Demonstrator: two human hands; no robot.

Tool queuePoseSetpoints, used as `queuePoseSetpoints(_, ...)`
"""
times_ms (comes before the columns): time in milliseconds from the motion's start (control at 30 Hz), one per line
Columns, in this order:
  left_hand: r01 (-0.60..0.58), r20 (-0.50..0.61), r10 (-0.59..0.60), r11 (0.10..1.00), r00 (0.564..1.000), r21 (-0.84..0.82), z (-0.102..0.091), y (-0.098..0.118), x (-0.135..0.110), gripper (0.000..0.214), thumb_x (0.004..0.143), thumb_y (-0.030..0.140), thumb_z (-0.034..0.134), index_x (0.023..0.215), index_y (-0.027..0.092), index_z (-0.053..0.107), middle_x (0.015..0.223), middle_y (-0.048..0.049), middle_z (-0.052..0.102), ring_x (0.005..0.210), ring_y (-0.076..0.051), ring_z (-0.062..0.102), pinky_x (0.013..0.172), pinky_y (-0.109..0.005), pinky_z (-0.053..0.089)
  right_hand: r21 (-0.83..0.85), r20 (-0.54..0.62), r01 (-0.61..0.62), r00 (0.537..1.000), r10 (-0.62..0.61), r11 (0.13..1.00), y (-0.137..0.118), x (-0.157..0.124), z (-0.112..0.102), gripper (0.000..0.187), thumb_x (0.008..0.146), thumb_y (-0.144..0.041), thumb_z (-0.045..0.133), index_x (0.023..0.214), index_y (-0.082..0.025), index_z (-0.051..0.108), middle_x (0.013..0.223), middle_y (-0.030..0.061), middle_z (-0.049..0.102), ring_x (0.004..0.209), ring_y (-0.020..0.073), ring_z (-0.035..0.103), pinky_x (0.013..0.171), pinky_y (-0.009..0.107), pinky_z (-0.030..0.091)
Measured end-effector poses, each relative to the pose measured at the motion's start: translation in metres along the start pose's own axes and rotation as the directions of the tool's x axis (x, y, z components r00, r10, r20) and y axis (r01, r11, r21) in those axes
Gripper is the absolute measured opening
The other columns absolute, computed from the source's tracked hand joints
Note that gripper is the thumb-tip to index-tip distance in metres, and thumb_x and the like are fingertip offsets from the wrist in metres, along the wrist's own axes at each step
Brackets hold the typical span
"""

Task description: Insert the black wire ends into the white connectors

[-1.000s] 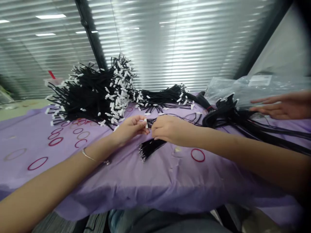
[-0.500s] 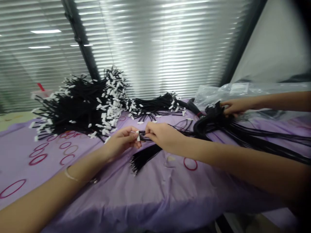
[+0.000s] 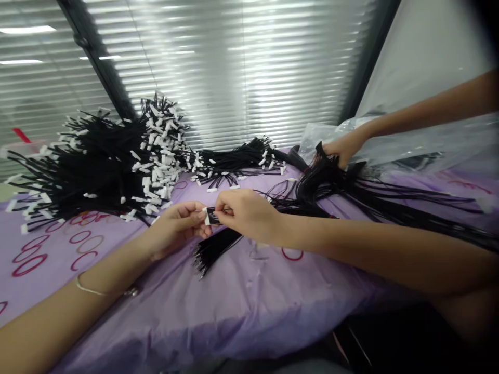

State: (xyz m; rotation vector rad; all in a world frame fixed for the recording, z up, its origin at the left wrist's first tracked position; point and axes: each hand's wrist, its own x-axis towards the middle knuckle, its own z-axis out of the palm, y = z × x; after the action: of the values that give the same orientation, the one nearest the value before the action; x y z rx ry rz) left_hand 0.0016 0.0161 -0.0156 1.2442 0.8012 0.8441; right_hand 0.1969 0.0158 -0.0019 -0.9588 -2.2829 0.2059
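My left hand (image 3: pixel 177 227) pinches a small white connector (image 3: pixel 206 216) over the purple table cover (image 3: pixel 241 306). My right hand (image 3: pixel 245 214) is closed on thin black wires (image 3: pixel 215 215) that run into that connector. Just below both hands lies a loose bundle of black wires (image 3: pixel 214 248), its bare ends pointing toward me. A large heap of black wires with white connectors (image 3: pixel 101 166) sits at the back left, and a smaller heap (image 3: pixel 237 158) lies behind my hands.
Another person's hand (image 3: pixel 345 148) at the back right lifts a thick bunch of long black wires (image 3: pixel 351 187) by a clear plastic bag (image 3: pixel 393 150). Red rubber bands (image 3: pixel 29 265) are scattered at the left, one (image 3: pixel 292 254) under my right wrist. Window blinds stand behind.
My hands stay together on the connector and wires while the view has swung right. The other person's hand reached in, gripped the thick wire bunch and raised it.
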Motion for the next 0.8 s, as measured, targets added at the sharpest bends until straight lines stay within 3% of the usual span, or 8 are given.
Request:
queuePoseSetpoints(233,0.010,0.063,-0.009,1.000,0.998,-0.017,-0.001,-0.001,-0.001,0.018,0.076,0.026,0.069,0.085,0.011,0.064,0.066,-0.0055,0.066,0.058,-0.009,0.061,0.056,-0.017,0.049,-0.031,-0.006,-0.037,0.999,0.037,0.999,-0.005,0.000,0.000,0.008,0.081,-0.017,0.055,0.078,-0.012,0.061,0.072,0.0005,0.057,0.067,0.0088,0.044,0.065,0.023,0.029)
queuePoseSetpoints(467,0.005,0.069,-0.004,1.000,0.998,-0.010,-0.003,-0.003,0.001,0.016,0.077,0.023,0.068,0.086,0.011,0.063,0.067,-0.0049,0.065,0.060,-0.010,0.061,0.057,-0.018,0.049,0.014,-0.031,0.013,0.999,-0.013,1.000,-0.001,0.000,0.001,0.004,0.077,-0.014,0.056,0.076,-0.013,0.060,0.070,-0.0011,0.055,0.064,0.0073,0.041,0.063,0.022,0.028)
queuePoseSetpoints(800,0.051,0.017,-0.050,0.995,0.999,-0.090,-0.002,-0.001,0.001,0.017,0.073,0.023,0.072,0.081,0.009,0.064,0.064,-0.0052,0.064,0.056,-0.008,0.060,0.054,-0.015,0.048,0.132,-0.086,0.011,0.996,0.001,0.991,0.001,0.005,0.010,0.005,0.079,-0.015,0.056,0.074,-0.013,0.054,0.063,-0.0036,0.049,0.060,0.0058,0.040,0.060,0.020,0.029)
